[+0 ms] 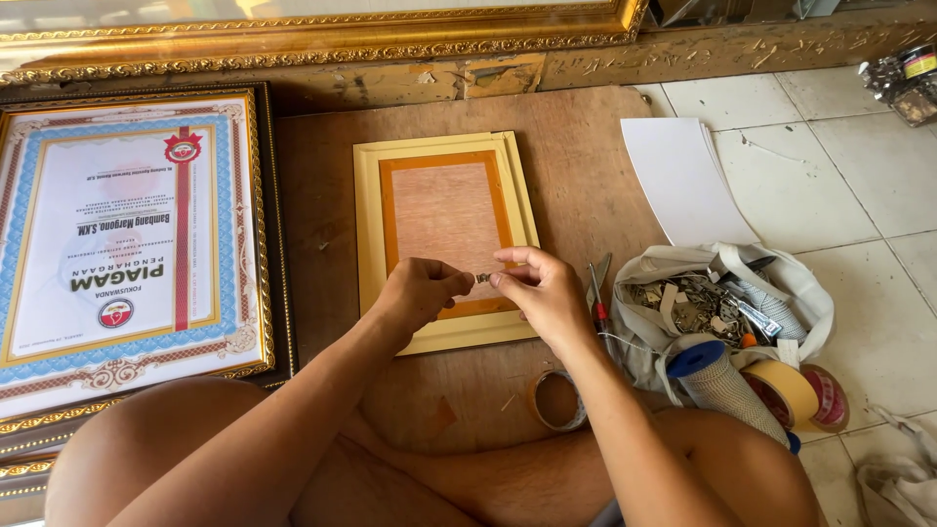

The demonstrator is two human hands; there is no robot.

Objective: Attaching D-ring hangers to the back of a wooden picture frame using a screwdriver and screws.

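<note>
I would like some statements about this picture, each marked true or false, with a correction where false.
1. Both hands, the left hand and the right hand, pinch a small metal piece over the yellow frame. True.
2. The yellow frame lies on a glass table. False: it lies on a brown wooden board.
3. A framed certificate lies to the left of the yellow frame. True.
4. The white bag is on the person's left. False: it is on the right, on the tiled floor.
5. The tape rolls lie near the bag. True.
</note>
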